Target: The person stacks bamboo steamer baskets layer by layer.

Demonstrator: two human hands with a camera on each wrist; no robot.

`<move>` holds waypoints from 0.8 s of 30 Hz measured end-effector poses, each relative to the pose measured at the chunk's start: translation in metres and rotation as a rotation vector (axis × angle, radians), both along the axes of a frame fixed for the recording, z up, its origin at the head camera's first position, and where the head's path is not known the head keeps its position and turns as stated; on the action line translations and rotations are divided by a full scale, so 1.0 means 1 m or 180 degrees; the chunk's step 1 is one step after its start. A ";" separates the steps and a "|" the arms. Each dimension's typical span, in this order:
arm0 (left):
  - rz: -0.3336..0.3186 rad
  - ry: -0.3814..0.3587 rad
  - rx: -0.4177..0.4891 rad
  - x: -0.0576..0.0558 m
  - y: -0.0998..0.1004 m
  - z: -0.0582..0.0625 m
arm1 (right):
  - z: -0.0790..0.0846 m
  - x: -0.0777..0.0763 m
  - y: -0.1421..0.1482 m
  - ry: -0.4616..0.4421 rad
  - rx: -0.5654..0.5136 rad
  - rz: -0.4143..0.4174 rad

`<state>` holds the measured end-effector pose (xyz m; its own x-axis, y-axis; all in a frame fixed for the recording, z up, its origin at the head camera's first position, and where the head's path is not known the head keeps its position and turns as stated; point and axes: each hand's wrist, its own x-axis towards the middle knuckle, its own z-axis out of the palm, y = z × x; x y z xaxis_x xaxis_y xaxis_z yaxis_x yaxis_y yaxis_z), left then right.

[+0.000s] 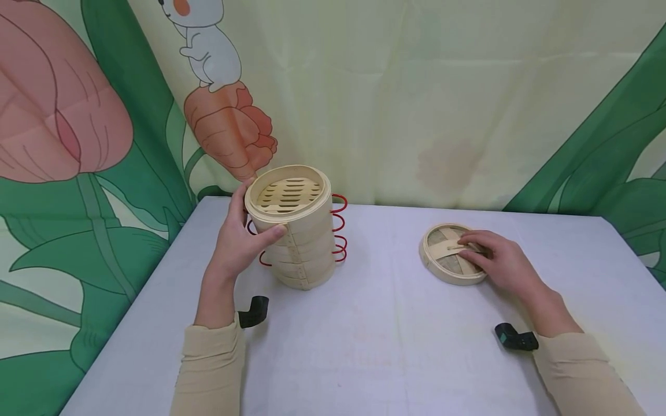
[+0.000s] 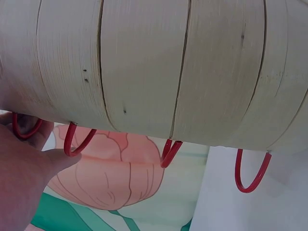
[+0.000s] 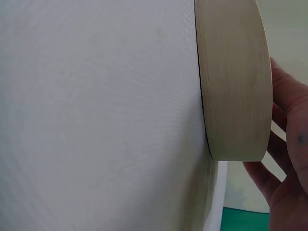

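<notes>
A tall stack of round bamboo steamer baskets [image 1: 307,248] stands on the left part of the table, its slatted top tier uncovered. My left hand [image 1: 234,245] grips the upper rim, thumb across the front and fingers round the far left side. Red loop handles [image 2: 250,178] stick out from the tiers in the left wrist view. Off to the right, the woven bamboo lid [image 1: 439,254] lies flat on the table. With thumb and fingers my right hand [image 1: 502,260] holds the strap on top of the lid. In the right wrist view the lid's side wall [image 3: 236,86] hides part of that hand.
A white cloth covers the table [image 1: 364,346]. Behind it hangs a printed curtain [image 1: 390,115] with a rabbit, a carrot and large leaves. Black wrist cameras [image 1: 254,312] stick out inward from both sleeves, low over the table.
</notes>
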<state>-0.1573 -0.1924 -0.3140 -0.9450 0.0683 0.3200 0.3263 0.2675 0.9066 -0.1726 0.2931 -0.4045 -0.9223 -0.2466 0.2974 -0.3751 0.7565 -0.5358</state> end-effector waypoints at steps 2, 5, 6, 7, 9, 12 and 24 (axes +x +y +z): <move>-0.0009 -0.0013 0.0021 0.000 0.000 0.000 | 0.000 -0.001 0.001 0.0046 0.0027 0.0020; -0.0023 -0.0019 0.0048 0.001 0.001 0.001 | 0.000 -0.002 0.004 0.0060 0.0047 0.0037; -0.0025 -0.0023 0.0053 0.001 0.001 0.001 | 0.000 -0.002 0.004 0.0056 0.0051 0.0030; -0.0022 -0.0025 0.0047 0.001 0.001 0.001 | 0.000 -0.002 0.005 0.0035 0.0052 0.0018; -0.0016 -0.0038 0.0046 0.001 0.001 0.001 | 0.000 -0.002 0.006 0.0000 0.0032 0.0010; -0.0017 -0.0043 0.0048 0.001 0.001 0.001 | 0.000 -0.002 0.006 -0.0048 0.0007 -0.0021; -0.0018 -0.0065 0.0027 0.001 0.000 0.001 | 0.004 0.003 0.000 -0.0036 -0.0046 -0.0106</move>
<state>-0.1566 -0.1919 -0.3132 -0.9509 0.0710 0.3013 0.3093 0.2580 0.9153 -0.1694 0.2926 -0.4007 -0.9333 -0.2115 0.2902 -0.3436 0.7606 -0.5509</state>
